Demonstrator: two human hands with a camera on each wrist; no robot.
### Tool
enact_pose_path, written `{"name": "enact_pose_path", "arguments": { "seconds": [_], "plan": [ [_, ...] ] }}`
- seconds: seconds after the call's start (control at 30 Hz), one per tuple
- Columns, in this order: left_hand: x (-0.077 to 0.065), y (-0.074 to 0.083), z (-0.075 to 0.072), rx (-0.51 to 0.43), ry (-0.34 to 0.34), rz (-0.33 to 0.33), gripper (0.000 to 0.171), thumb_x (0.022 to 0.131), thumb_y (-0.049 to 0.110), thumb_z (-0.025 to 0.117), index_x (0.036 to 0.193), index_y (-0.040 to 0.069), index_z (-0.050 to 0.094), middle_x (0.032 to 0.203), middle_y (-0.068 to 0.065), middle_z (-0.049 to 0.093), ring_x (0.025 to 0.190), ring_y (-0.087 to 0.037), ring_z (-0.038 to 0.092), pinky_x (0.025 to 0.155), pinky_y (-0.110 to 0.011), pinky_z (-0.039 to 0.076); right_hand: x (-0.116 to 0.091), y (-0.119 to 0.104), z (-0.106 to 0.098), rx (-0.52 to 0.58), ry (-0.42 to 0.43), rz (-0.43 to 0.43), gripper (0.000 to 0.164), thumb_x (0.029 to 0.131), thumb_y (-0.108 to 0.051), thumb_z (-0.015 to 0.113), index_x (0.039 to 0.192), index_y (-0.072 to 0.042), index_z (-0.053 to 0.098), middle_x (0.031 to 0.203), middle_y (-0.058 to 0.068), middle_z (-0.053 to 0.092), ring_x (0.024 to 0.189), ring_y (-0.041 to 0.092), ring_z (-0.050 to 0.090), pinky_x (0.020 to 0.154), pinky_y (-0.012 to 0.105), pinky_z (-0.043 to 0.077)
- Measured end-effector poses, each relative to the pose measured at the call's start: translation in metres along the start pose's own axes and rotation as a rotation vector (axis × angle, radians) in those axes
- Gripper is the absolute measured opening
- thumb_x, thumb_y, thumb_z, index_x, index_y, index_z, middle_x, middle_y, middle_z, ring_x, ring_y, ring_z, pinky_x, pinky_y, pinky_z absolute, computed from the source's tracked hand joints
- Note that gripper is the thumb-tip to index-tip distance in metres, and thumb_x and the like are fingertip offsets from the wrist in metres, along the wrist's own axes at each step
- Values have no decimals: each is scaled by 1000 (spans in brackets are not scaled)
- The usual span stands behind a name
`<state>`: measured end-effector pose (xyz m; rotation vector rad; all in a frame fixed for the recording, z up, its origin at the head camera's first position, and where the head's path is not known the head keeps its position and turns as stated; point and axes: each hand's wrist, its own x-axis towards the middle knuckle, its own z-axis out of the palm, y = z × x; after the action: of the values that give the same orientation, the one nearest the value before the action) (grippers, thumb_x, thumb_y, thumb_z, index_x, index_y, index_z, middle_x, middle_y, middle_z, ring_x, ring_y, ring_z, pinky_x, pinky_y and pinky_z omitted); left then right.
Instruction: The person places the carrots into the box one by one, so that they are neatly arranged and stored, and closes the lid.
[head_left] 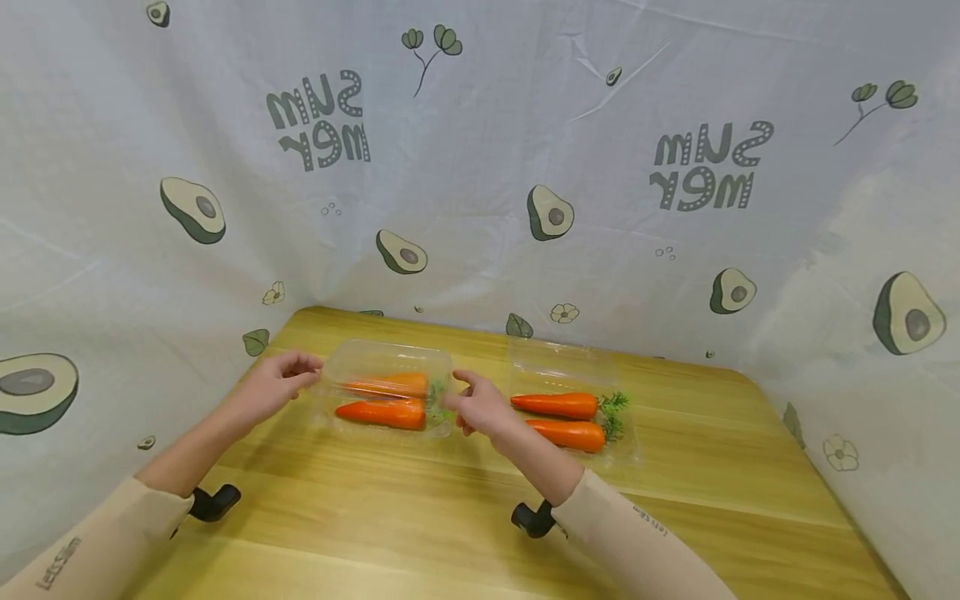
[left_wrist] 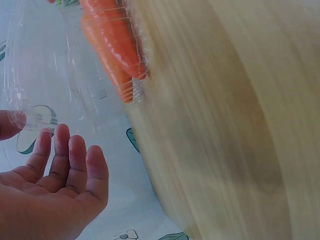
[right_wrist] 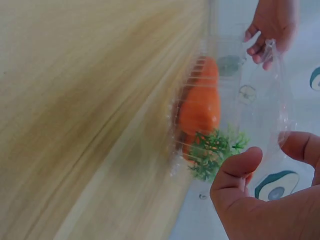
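A clear plastic clamshell box (head_left: pixel 330 417) holds two orange carrots (head_left: pixel 386 413) with green tops, side by side. Its lid (head_left: pixel 386 357) is tilted above them, partly lowered. My left hand (head_left: pixel 276 390) pinches the lid's left end between thumb and index finger; the left wrist view shows the other fingers loosely bent. At the opposite end, my right hand (head_left: pixel 483 407) has thumb and index finger curled about the lid's edge. In the right wrist view, the index fingertip (right_wrist: pixel 292 142) touches the clear plastic, while the thumb's contact is hard to make out.
To the right, a second clear clamshell box (head_left: pixel 626 454) lies with its lid (head_left: pixel 558 358) raised, holding two more carrots (head_left: pixel 566 435). Both boxes sit on a wooden table (head_left: pixel 360 508). A white cloth (head_left: pixel 465 167) printed with avocados hangs behind and at both sides.
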<state>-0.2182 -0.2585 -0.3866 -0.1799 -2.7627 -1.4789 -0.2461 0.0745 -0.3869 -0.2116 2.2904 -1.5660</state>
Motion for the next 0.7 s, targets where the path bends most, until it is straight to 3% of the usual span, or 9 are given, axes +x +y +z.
{"name": "enact_pose_path", "arguments": {
  "seconds": [0.33,0.5,0.7],
  "plan": [
    [-6,-8,7,7,-14,29,30,102,14,60,124,-5,59,111,-17,64,100,-23,59,85,-39,52,-2,11,8,-58,37,-12,74,92,-12,69,157,-9,33,75,1,46,49,14,37,60,34,41],
    [-7,-12,10,13,-12,33,31,98,10,63,124,-6,58,110,-16,63,99,-23,59,82,-32,52,-3,15,11,-64,45,-5,77,90,-13,71,157,-8,33,81,3,47,48,13,34,57,32,39],
    [-7,-20,14,34,-13,7,41,96,14,68,130,-5,55,119,-22,60,105,-30,58,83,-35,51,-4,18,12,-67,45,14,79,90,-14,71,157,-7,31,94,8,54,50,14,38,56,32,41]
  ]
}}
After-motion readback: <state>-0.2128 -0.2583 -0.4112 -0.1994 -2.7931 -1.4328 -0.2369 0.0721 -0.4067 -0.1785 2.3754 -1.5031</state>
